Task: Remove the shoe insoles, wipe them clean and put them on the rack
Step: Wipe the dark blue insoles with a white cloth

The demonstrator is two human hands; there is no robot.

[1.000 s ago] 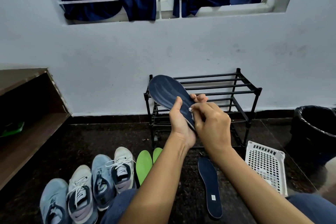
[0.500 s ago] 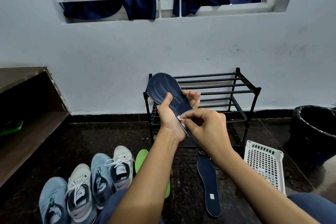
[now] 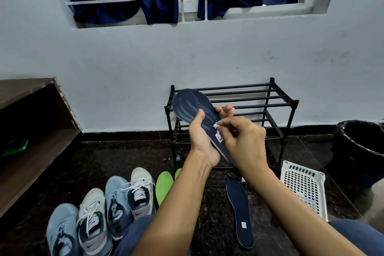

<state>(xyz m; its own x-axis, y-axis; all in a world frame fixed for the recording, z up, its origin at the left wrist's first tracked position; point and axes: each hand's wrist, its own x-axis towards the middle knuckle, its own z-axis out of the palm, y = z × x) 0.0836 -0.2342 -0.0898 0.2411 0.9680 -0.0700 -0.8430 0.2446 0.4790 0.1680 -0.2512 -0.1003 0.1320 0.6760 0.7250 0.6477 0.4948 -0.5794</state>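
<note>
A flat navy foam insole [image 3: 239, 212] lies on the dark floor. Above it, the left hand [image 3: 200, 143] curls its grip round a matching navy insole [image 3: 191, 106], held tilted. The right hand [image 3: 244, 141] pinches a small white wipe [image 3: 217, 132] against it, so this looks like the wiping step. Next, probably, it goes onto the black metal rack [image 3: 249, 97] just behind.

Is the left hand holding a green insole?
No, the left hand grips a navy insole; the green insoles lie on the floor beside the shoes.
</note>
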